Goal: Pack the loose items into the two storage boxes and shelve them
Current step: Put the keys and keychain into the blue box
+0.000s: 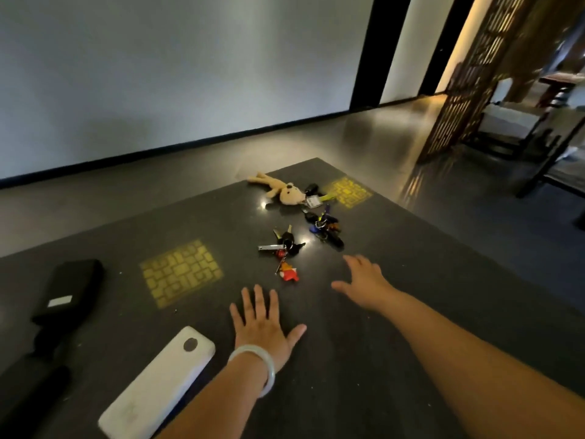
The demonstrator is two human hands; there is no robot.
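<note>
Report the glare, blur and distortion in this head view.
Head view: small bright glare spots on the dark tabletop beside the plush bear; wide-angle lens bends the wall's baseboard; yellow lattice light patches lie on the table; the right hand looks slightly soft.

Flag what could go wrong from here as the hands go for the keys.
The right hand reaches with spread fingers; the two key bunches lie close together and might snag. The plush bear sits near the table's far edge and could be knocked off.
</note>
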